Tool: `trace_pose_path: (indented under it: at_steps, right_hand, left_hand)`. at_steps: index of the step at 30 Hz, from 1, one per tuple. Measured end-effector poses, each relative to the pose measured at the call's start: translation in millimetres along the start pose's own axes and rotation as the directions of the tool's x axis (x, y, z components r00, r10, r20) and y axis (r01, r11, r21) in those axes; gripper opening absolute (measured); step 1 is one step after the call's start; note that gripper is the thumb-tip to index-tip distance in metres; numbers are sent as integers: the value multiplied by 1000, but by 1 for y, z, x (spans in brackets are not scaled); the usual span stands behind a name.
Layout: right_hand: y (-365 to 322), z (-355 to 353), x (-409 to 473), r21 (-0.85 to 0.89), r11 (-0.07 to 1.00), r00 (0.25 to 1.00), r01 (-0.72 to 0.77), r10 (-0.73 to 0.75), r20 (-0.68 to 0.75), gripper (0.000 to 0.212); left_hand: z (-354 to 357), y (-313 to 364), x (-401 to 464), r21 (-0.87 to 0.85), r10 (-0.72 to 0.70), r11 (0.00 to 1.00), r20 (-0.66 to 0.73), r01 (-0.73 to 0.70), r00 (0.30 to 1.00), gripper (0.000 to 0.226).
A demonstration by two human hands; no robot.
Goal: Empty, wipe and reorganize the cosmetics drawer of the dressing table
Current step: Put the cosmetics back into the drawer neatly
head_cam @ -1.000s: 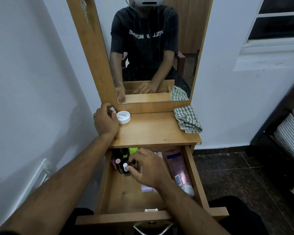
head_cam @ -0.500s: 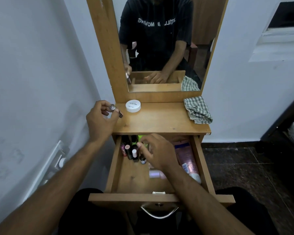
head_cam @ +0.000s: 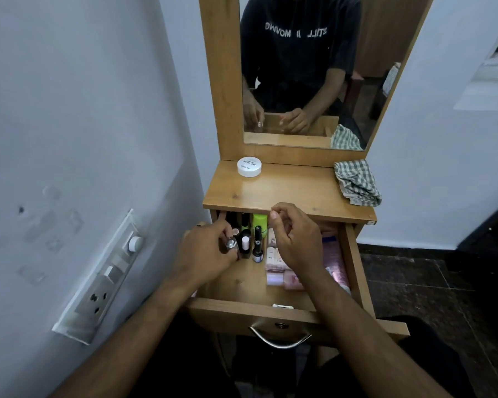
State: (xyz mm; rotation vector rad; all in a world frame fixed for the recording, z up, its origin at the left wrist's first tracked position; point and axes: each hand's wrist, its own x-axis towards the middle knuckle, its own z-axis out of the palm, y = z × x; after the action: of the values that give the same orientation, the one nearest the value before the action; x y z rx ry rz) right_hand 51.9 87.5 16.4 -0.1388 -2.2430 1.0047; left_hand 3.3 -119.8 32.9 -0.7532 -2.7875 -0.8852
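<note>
Silver-capped, the small bottle clamped in the left hand's fingers has dropped from the counter's left edge back over the drawer's back-left corner, while the right hand, fingers loosely curled and empty, hovers nearby, so emptying stalls.

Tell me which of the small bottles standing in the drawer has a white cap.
The bottle just right of the left hand, in the front row. Its round cap is white; its neighbours show black, silver or pinkish caps, and the green tube stands behind.

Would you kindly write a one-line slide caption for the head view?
Both hands over the open drawer: left hand holds a small silver-capped bottle; white jar and checked cloth on top.
</note>
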Motion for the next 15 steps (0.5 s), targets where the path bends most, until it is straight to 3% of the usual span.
trace_pose_path:
  at_steps: [7, 15]
  right_hand:
    - [1, 4, -1, 63, 997, 998, 42, -45, 44, 8]
    - [3, 6, 4, 62, 998, 999, 4, -7, 49, 6]
  left_hand:
    - [16, 3, 4, 216, -32, 976, 8, 30, 999, 14]
    - [28, 3, 5, 268, -72, 960, -27, 77, 997, 18]
